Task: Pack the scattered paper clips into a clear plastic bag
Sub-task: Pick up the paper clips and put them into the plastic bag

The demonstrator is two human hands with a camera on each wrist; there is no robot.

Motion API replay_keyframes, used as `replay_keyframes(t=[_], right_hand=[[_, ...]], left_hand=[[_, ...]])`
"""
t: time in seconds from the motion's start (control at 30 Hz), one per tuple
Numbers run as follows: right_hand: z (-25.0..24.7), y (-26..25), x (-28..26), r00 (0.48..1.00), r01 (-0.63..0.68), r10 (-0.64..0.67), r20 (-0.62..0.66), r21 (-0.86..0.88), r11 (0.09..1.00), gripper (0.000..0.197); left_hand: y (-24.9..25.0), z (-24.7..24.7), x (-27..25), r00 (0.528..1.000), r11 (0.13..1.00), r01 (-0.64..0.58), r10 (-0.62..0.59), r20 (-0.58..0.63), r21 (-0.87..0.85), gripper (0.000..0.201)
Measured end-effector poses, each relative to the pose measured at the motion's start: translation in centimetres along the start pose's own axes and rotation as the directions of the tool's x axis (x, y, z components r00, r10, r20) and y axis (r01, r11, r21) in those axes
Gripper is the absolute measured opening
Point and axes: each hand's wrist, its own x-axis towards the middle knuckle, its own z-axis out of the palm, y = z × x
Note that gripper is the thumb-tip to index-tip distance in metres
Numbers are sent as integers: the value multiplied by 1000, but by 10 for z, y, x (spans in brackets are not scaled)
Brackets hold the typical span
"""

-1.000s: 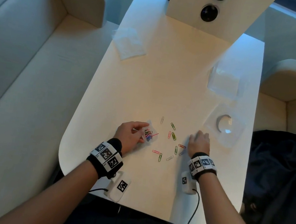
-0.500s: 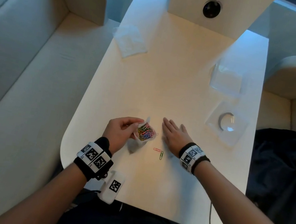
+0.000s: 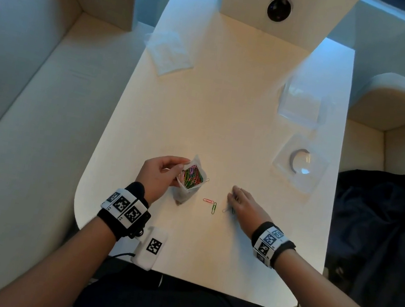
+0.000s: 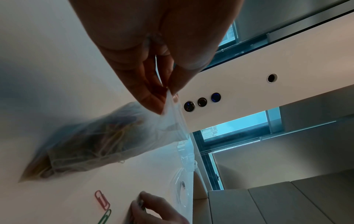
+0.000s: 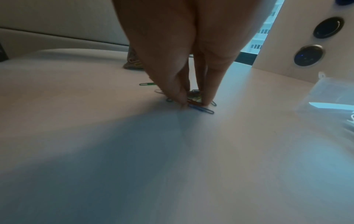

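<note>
L hand (image 3: 159, 177) pinches rim of clear plastic bag (image 3: 189, 180); R hand (image 3: 244, 206), fingers drawn narrow, pinches paper clips (image 5: 199, 106) on desk (image 3: 230, 104), right.

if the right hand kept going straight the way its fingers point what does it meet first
The small heap of paper clips that the right hand pinches between thumb and fingertips. Past that, the line seems to run toward the clear bag that the left hand pinches, though depth is unclear.

One clear bag (image 3: 192, 178) is counted; two loose clips are noted, pink clip (image 3: 206, 200) and green clip (image 3: 213, 207); a further cluster (image 5: 195, 98) is left uncounted.
</note>
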Motion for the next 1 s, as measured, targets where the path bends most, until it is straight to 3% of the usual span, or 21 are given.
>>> replay_keyframes(t=[0.07,0.23,0.4,0.47,0.57,0.67,0.7,0.77,0.8,0.83,0.87,0.97,1.0], right_hand=[[2,1,-2,999,12,-12,-35,6,1000,51],[-1,3,4,996,-50,45,74,66,997,31],[-24,5,30,977,-179,167,136,83,980,20],[-36,10,38,956,-288,270,117,196,937,22],[-52,21,43,853,-485,514,86,492,723,13],[-79,21,42,746,-450,662,72,788,420,11],[-93,15,41,747,-363,659,88,884,294,13],[-122,-1,37,807,-146,581,102,989,30,17],[-133,-11,36,845,-81,526,91,996,-42,18],[-141,-21,35,874,-57,480,72,997,-45,17],[-145,-31,36,891,-56,451,43,998,16,14],[-140,-52,40,918,-83,381,-109,887,454,11],[-137,-56,41,935,-82,330,-130,825,559,15]], left_hand=[[-2,1,0,1000,1000,2,-2,2,4,22],[-5,5,-2,1000,1000,11,-11,7,-2,24],[-4,9,-1,1000,1000,21,-21,23,21,22],[-3,11,-1,999,999,18,-19,27,38,22],[1,15,-1,999,998,11,-14,38,64,22],[3,17,-1,999,995,-5,1,44,96,21],[3,18,-1,999,995,-8,4,43,103,20],[3,20,-1,999,994,-10,6,37,113,20],[3,22,-1,999,993,-11,7,32,115,20],[2,23,-1,1000,993,-10,7,27,115,20],[2,25,-1,1000,993,-11,9,21,117,20],[2,25,-3,1000,993,-28,28,7,115,20],[3,24,-4,999,993,-32,32,3,112,19]])
